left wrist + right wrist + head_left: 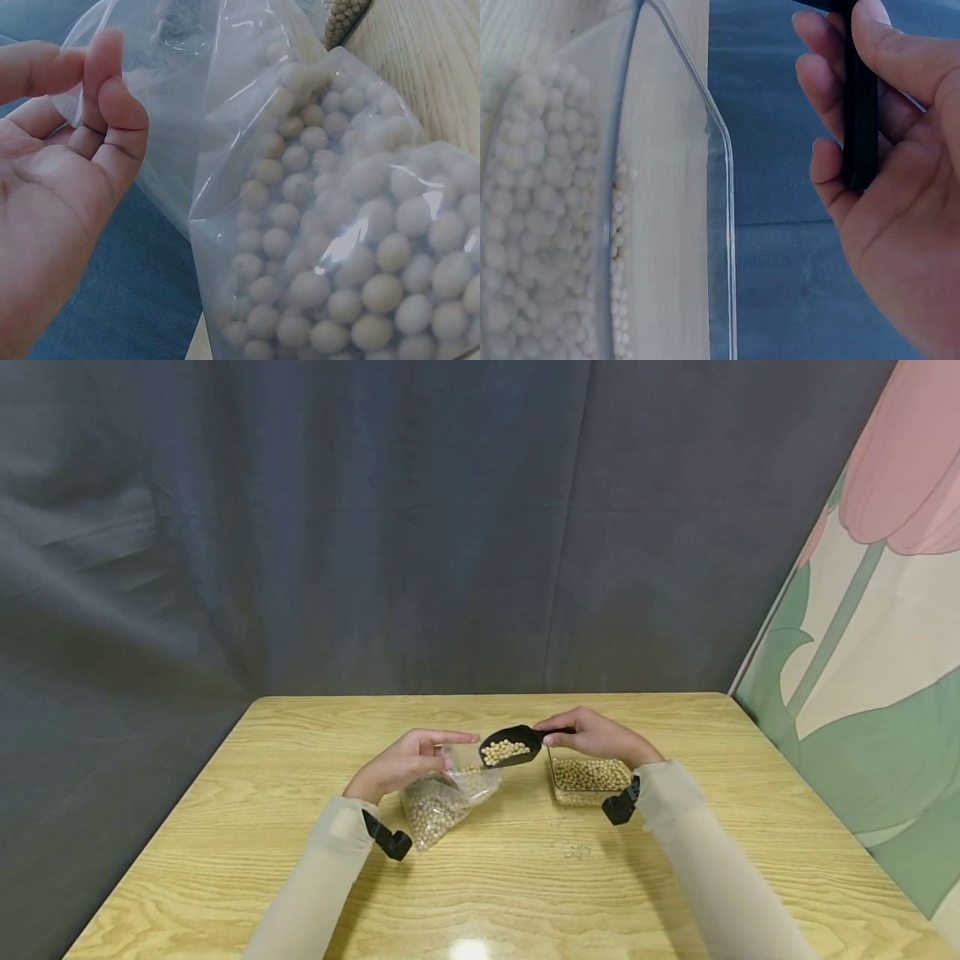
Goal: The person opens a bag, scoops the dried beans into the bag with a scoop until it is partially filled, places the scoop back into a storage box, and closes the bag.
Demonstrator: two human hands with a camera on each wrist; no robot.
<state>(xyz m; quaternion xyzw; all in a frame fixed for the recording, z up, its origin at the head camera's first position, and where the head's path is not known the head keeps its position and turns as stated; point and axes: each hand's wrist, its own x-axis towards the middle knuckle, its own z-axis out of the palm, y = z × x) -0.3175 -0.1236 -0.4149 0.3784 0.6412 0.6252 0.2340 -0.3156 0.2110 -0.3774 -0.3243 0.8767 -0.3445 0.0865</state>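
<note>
My right hand (597, 734) grips the handle of a black scoop (517, 737), whose bowl carries pale round beans (504, 752). In the right wrist view the fingers wrap the black handle (860, 112). The scoop's front edge is just above the mouth of a clear plastic bag (438, 810) part filled with the same beans. My left hand (405, 763) pinches the bag's rim between curled fingers, as the left wrist view shows; the bag's lower part rests on the table. Below my right hand stands a clear rectangular container (567, 797) holding many beans.
The wooden table (480, 893) extends all around, with faint marks on its surface in front of the container. A dark curtain (420, 527) hangs behind the table's far edge. To the right is a flower-patterned panel (885, 693).
</note>
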